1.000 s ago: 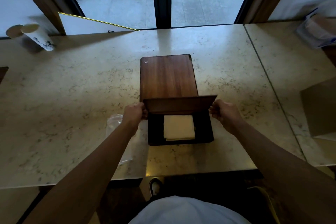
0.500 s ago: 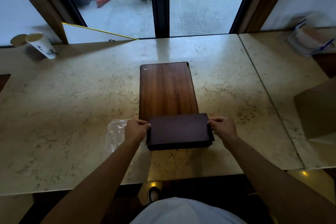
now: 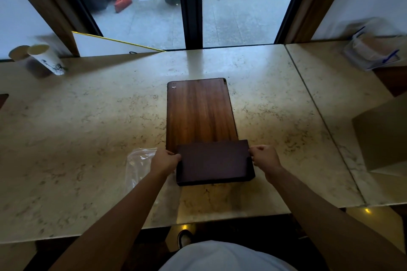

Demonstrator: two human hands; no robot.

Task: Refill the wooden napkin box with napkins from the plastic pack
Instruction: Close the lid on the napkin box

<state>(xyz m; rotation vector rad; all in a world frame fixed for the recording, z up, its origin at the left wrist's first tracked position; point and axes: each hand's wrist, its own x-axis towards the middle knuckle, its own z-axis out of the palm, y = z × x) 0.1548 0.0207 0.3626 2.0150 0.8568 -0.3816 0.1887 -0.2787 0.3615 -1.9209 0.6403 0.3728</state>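
Marble counter (image 3: 88, 138) | left hand (image 3: 164, 160), right hand (image 3: 264, 157) grip napkin box (image 3: 213, 161) edges

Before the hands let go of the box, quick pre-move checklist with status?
1. Lid down flat on the napkin box: ok, no gap seen along the front edge.
2. Left hand and right hand at the box's side edges: ok, fingers curled at both ends.
3. Napkins inside, none caught under the lid: cannot tell, the lid hides them.
4. Box seated on the counter: ok, its far edge meets the wooden board.
5. Plastic pack clear of the box: ok, it lies left of the left hand and looks empty.
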